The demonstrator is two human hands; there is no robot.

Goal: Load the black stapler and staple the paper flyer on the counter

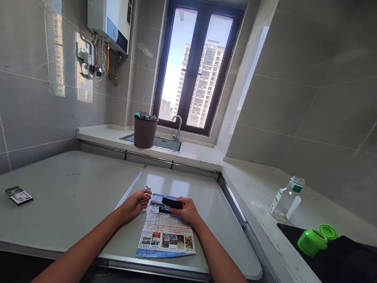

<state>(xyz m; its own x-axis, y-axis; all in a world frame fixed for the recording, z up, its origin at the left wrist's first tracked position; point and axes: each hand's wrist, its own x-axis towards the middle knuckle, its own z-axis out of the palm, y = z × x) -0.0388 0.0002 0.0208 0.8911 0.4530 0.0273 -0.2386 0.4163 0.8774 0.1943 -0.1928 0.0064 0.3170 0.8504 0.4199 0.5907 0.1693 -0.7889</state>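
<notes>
My right hand (188, 210) is wrapped round the back end of a black stapler (172, 203), which looks opened, with a metal tray jutting out toward the left. The stapler is over the top part of a printed leaflet (170, 228) with rows of text, small photos and a blue lower edge. Just left of the stapler, my left hand (134, 205) is closed in a pinch. A small dark strip (148, 187) shows at its fingertips, too small to make out fully. A small opened box (19, 195) lies far to the left on the table.
The pale folding table (72, 209) has a seam left of the leaflet. Along the right, a white counter (245, 188) bears a clear bottle (286, 198) and an open green jar (313, 243). A brown bin (144, 132) stands by the sink (170, 144) at the back.
</notes>
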